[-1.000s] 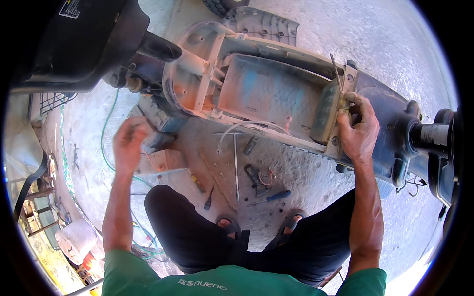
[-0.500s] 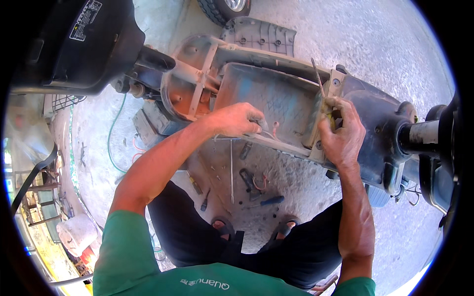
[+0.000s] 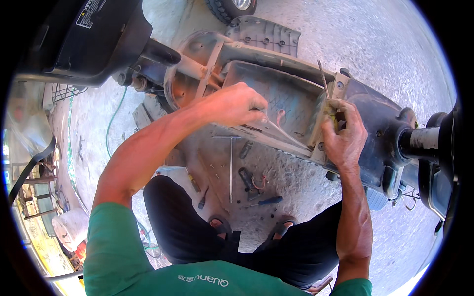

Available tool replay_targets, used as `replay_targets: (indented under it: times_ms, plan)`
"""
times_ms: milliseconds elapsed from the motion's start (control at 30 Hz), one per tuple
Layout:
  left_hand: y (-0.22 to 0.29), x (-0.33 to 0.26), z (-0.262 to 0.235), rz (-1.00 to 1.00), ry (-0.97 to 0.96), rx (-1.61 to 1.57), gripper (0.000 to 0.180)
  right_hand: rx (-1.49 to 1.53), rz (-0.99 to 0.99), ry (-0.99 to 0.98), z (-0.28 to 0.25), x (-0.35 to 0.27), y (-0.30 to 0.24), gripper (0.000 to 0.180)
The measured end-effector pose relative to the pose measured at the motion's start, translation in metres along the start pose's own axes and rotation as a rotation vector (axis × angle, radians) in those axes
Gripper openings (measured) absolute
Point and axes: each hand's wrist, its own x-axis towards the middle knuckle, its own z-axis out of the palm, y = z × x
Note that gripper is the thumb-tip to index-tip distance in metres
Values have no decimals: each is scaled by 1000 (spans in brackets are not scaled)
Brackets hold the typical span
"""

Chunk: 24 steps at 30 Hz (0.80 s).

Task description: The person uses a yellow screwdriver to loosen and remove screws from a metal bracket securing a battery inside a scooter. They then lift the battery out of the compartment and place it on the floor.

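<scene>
The rough floor (image 3: 395,54) spreads under everything. Across it lies the scooter (image 3: 276,62), its frame open and dusty, set aslant from upper left to lower right, with a dark cover (image 3: 382,133) on the right part. The person's legs (image 3: 180,222), in dark trousers, bend on the near side. Within the frame sits the tray (image 3: 281,93), long and dirty, with faint blue patches on its base. Beyond the frame, a dark panel (image 3: 266,33) rests on the floor beside part of a wheel (image 3: 229,10).

The left hand (image 3: 242,104) is over the near side of the tray, thumb and fingertips together, pinching a pale cord. The right hand (image 3: 344,130) is at the tray's right end, by the crosspiece (image 3: 339,86), fingers clamped on a thin tool; whether this hand also touches the crosspiece, I cannot tell.

On the floor between scooter and legs lies a T-wrench (image 3: 231,170), stem toward the person. The thin tool (image 3: 323,79) points up and slightly left from the right hand. The cord (image 3: 284,132) slants from the left fingertips to the tray's near right corner. A blue-handled screwdriver (image 3: 270,201) lies right of the T-wrench, a yellow-handled tool (image 3: 193,182) left of it, and small screws (image 3: 212,166) near its stem.
</scene>
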Motion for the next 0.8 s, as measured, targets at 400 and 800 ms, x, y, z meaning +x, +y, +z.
replay_targets:
  times_ms: [400,800]
  plan:
    - [-16,-32,14,-63,39,-49,24,7,-21,10,0,-1,2,34]
    - [9,38,49,-370,-72,-69,53,1,-13,-12,3,4,-4,33]
